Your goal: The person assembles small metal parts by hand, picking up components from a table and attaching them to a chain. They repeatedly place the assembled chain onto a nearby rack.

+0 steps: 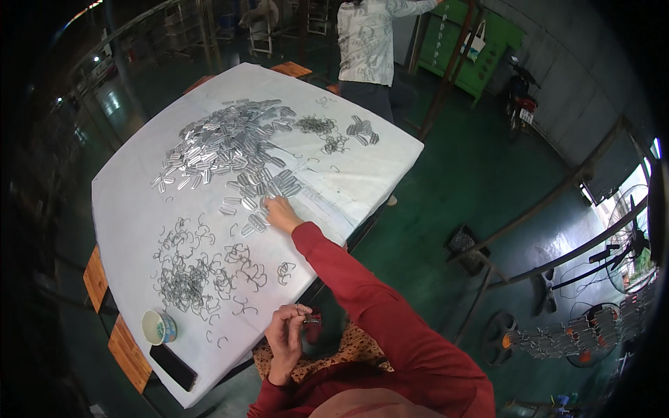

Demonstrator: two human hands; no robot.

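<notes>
My right hand (281,214) reaches across the white-covered table (132,230), its fingers drawn together at the near edge of a heap of small slotted metal plates (216,143). The fingertips touch the plates there; whether one is gripped is hard to see. Close to my body, beyond the table's near edge, my left hand (284,341) is closed in a pinch. A small dark metal piece (311,319) sticks out from its fingertips, too small to make out fully. Between the two hands and further left lies a loose pile of bent wire hooks (185,279).
A paper cup (159,327) and a black phone (173,368) rest at the table's near left corner. Smaller clusters of hooks (317,125) and plates (362,130) lie far right. Behind the table stands another person (366,45). Wooden stools (129,352) adjoin the left edge.
</notes>
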